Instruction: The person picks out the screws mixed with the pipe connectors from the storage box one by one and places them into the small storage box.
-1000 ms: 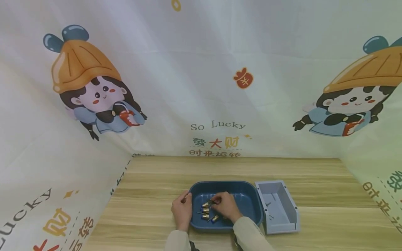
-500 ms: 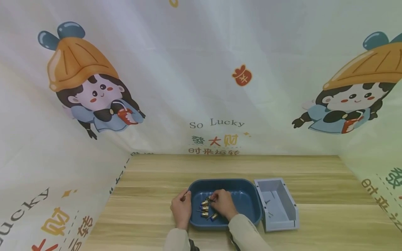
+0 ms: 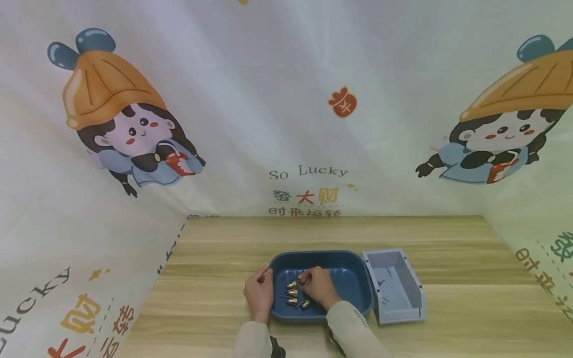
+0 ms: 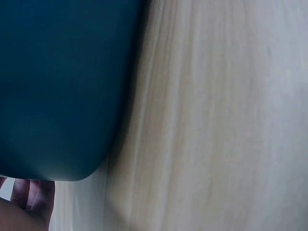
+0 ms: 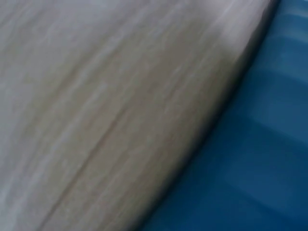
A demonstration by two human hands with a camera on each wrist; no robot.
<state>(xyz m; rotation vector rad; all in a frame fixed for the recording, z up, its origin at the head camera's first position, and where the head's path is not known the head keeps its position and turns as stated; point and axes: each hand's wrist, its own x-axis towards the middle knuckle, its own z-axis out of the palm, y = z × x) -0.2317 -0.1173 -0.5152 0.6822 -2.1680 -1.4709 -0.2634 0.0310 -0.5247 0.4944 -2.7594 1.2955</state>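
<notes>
A blue plastic basin rests on the wooden table. At its left rim my left hand grips the edge; in the left wrist view the fingers curl at the basin's end. My right hand reaches inside, thumb and fingertips pinching a small brass fitting. Close to those fingertips lie several more brass fittings with blue collars, thin dark pins sticking out of some. Another fitting lies apart, nearer the front wall. The right wrist view holds only table and the basin's outer wall.
Right beside the basin stands a grey open-front parts bin with a few thin pins on its floor. A printed cloth hangs behind and along both sides of the wooden table.
The head view has tilted down slightly. My right hand stays over the fittings with small finger movements, and my left hand keeps its grip on the rim.
</notes>
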